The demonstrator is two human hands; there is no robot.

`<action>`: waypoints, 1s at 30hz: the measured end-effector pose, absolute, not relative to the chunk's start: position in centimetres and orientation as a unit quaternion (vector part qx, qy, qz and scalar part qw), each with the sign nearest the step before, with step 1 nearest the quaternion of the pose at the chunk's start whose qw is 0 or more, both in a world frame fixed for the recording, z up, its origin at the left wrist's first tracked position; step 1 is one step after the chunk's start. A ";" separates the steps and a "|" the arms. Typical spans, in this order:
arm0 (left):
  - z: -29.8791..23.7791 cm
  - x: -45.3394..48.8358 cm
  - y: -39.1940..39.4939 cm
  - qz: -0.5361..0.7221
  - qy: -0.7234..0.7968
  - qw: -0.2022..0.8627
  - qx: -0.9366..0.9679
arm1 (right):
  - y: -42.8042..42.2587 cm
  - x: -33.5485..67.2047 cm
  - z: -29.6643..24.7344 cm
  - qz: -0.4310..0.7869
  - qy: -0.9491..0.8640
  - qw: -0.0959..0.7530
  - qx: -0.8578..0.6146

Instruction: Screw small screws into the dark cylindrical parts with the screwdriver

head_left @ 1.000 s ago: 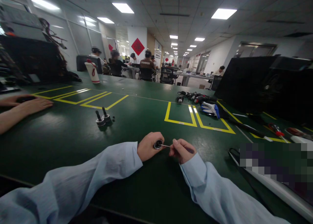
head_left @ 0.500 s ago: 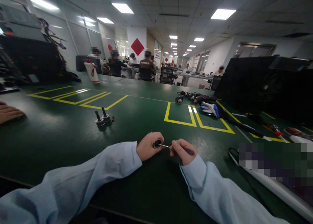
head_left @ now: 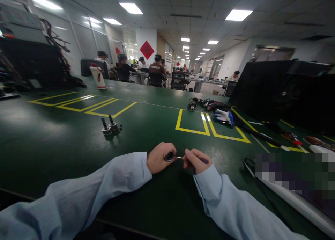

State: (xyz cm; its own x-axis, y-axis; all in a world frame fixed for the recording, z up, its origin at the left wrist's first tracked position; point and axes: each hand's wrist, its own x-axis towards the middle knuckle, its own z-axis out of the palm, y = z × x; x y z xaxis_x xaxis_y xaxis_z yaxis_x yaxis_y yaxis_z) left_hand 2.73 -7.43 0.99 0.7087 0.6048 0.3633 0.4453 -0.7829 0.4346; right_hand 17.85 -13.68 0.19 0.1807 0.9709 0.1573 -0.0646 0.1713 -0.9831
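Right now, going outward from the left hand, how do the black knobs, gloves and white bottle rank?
From the left hand:
1. black knobs, ahead to its left.
2. gloves, ahead to the right.
3. white bottle, far back left.

Round part [head_left: 169, 156]: small dark cylinder with a shiny rim, its open end facing right, gripped in my left hand [head_left: 157, 158].
Thin tool [head_left: 180, 158]: slim metal shaft on a dark handle, held level, pinched in my right hand [head_left: 196, 161], tip at the part's opening.
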 end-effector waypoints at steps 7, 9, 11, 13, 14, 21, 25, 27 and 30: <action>1.4 2.8 -7.5 0.289 0.308 0.206 0.883 | -13.0 17.9 -0.5 0.570 -0.364 0.619 -0.400; 1.4 2.8 -7.5 0.289 0.310 0.212 0.880 | -13.2 17.9 -0.4 0.545 -0.387 0.628 -0.400; 1.3 2.8 -7.5 0.285 0.312 0.212 0.881 | -13.6 17.9 -0.1 0.482 -0.435 0.634 -0.419; 1.2 2.8 -7.4 0.282 0.311 0.207 0.884 | -14.1 17.8 0.3 0.399 -0.497 0.631 -0.443; 1.2 2.8 -7.4 0.281 0.311 0.203 0.885 | -14.4 17.8 0.5 0.354 -0.530 0.622 -0.455; 0.8 2.7 -7.5 0.259 0.283 0.164 0.909 | -15.3 17.0 0.4 0.148 -0.655 0.569 -0.475; 0.9 2.7 -7.5 0.252 0.264 0.158 0.917 | -14.9 17.1 0.3 0.241 -0.606 0.577 -0.492; 1.0 2.7 -7.6 0.251 0.274 0.162 0.914 | -14.4 17.2 0.2 0.338 -0.542 0.590 -0.494; 1.3 2.8 -7.7 0.261 0.299 0.173 0.901 | -13.7 17.4 0.0 0.463 -0.431 0.612 -0.476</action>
State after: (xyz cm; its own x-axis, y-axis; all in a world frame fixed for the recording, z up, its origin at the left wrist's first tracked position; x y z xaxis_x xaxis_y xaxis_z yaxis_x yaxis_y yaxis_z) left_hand 2.81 -7.73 1.35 0.6844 0.6297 0.3675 0.4490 -0.7612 0.4680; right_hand 17.43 -13.75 0.00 0.2012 0.9757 0.0865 -0.1559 0.1191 -0.9806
